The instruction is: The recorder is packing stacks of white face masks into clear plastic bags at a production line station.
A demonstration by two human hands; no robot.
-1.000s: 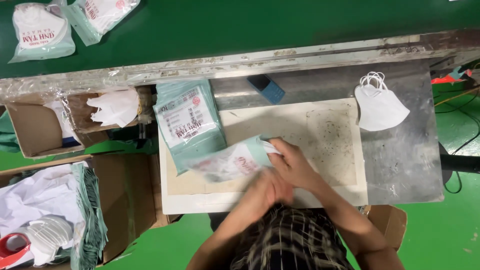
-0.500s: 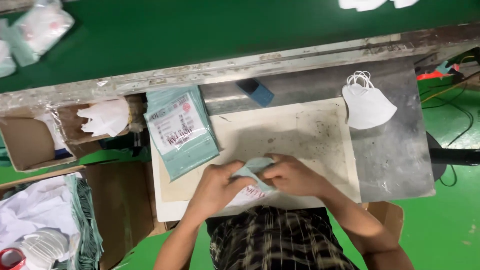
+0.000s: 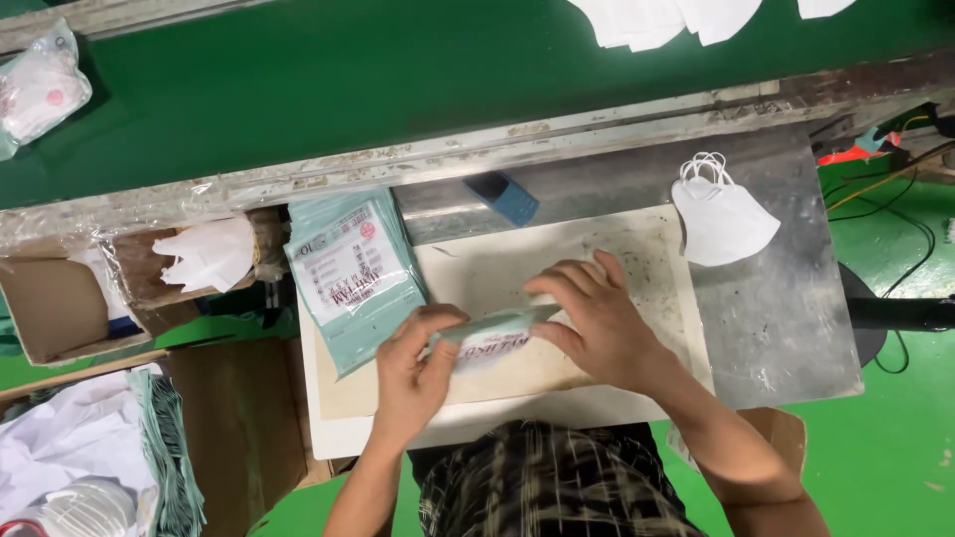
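Observation:
Both hands hold one filled teal and white packet (image 3: 489,334) flat over the stained beige board (image 3: 517,268). My left hand (image 3: 415,370) pinches its left end with thumb and fingers. My right hand (image 3: 594,318) presses down on its right part, fingers spread along the top edge. A stack of empty teal printed pouches (image 3: 350,270) lies just left of the hands on the board's left side. A white folded face mask (image 3: 721,214) with ear loops rests on the grey metal table (image 3: 776,318) to the right.
A green conveyor belt (image 3: 398,80) runs across the top, with a bagged mask (image 3: 40,91) at far left and white masks (image 3: 676,15) at the top edge. A blue block (image 3: 502,197) sits behind the board. Cardboard boxes (image 3: 60,318) with masks and pouches stand left.
The view has shifted down relative to the table. Both hands have closed in on the packet and flattened it; one second ago the packet was lifted and angled left.

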